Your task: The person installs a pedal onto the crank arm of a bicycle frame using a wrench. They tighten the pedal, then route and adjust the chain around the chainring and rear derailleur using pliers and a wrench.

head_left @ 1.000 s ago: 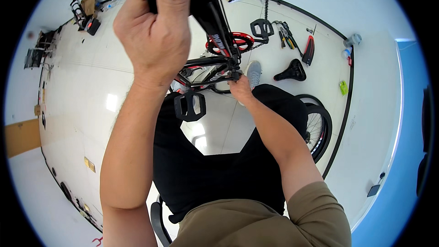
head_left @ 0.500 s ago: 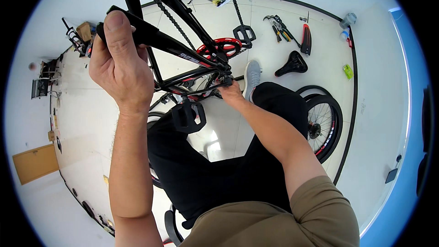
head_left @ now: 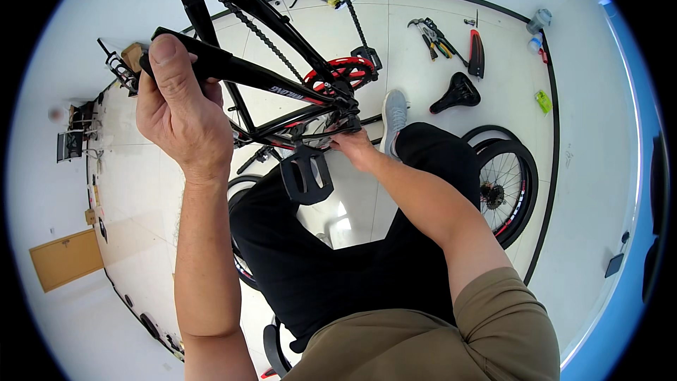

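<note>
A black bicycle frame [head_left: 250,76] with red accents is tilted in front of me, its rear end raised at the upper left. My left hand [head_left: 187,109] is closed round that raised end, thumb on top. My right hand [head_left: 355,149] grips low on the frame by the bottom bracket; its fingertips are partly hidden behind the parts there. Beside it are the red chainring [head_left: 310,79] and the crank. The near black pedal [head_left: 290,178] hangs above my left thigh, the far pedal [head_left: 376,61] beyond the chainring. A chain [head_left: 262,35] runs loosely along the frame.
On the floor at right lie a black saddle [head_left: 457,94], a hammer and pliers [head_left: 433,39], a red and black fender-like piece [head_left: 477,55] and wheels [head_left: 527,194]. Bottles [head_left: 539,21] stand by the right wall. A cardboard-coloured panel [head_left: 67,256] is at far left.
The cranks have turned slightly: the near pedal has swung right and the far pedal has dropped behind the chainring. Both hands keep their holds. The whole view has shifted a little.
</note>
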Demonstrator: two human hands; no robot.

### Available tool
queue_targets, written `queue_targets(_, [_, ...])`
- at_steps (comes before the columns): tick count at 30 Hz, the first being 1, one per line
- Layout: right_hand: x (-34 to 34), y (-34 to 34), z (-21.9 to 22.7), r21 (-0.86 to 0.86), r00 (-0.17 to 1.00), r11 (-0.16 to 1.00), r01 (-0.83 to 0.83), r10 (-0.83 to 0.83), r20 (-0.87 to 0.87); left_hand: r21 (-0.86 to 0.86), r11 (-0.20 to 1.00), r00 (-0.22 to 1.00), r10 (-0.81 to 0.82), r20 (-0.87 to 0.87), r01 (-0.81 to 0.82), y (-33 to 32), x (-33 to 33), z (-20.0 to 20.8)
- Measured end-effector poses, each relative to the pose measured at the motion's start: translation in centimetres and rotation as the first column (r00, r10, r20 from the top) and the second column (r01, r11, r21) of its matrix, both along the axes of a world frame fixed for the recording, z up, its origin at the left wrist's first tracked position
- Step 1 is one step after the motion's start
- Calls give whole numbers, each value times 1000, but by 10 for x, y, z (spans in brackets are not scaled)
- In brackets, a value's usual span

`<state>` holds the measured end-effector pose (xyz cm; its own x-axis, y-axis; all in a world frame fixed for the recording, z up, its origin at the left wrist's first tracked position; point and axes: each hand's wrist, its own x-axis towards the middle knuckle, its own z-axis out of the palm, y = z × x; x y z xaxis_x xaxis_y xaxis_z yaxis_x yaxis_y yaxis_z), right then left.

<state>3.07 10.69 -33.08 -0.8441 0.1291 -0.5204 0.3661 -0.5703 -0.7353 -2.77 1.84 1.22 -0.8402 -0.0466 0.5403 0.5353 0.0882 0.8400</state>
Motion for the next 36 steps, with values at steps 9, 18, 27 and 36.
queue_targets(9, [1, 0, 6, -30, 999, 999, 21, -22, -28, -9, 1000, 1000, 16, -7, -16, 1, -1, 0])
queue_targets(18, [-3, -5, -12, 9, 995, 998, 57, -56, -85, -65, 995, 998, -69, 11, 70, -7, 9, -11])
queue_targets(27, [-6, -7, -28, 134, 986, 988, -78, 96, -135, -202, 966, 972, -119, 205, 161, -58, 23, -74])
queue_targets(36, [-5, -8, -20, 120, 993, 991, -50, 63, -101, -255, 965, 953, 23, 303, 57, -66, 41, -98])
